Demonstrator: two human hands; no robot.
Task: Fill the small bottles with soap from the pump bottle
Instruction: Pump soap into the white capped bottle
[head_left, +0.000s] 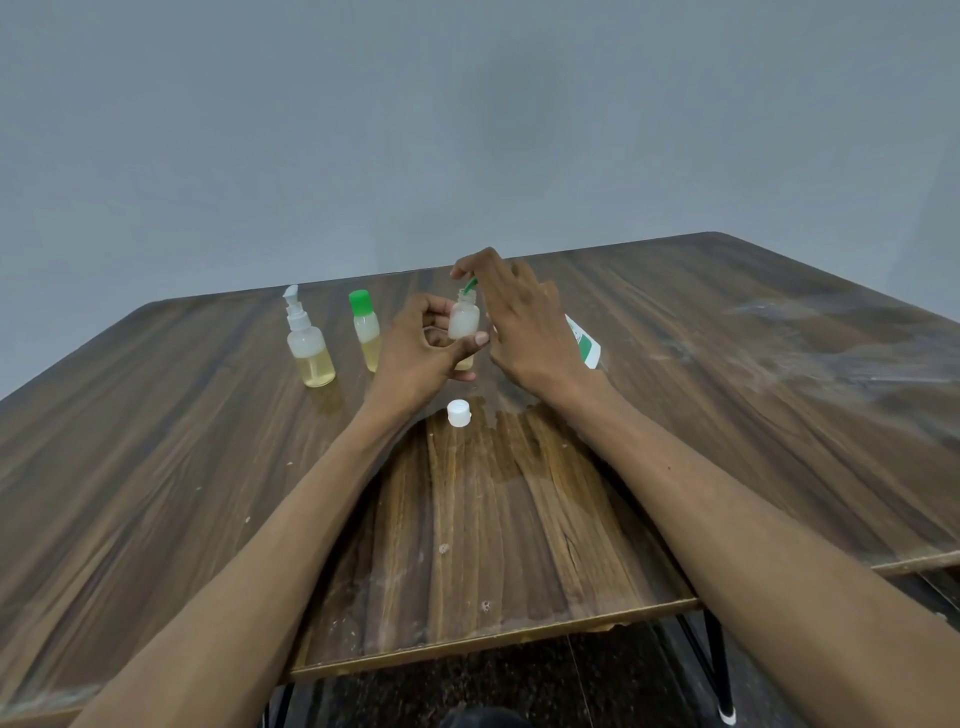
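Frosted small bottle (463, 318) gripped in left hand (415, 345) — right hand (524, 322) pinches green nozzle (470, 285) at its mouth; white cap (459, 413) on table (727, 415).

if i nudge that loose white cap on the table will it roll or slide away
The white cap looks like light plastic, so a nudge would probably move it easily. It sits on its flat end, so it would likely slide, not roll. The wet patch beside it may make it skid further.
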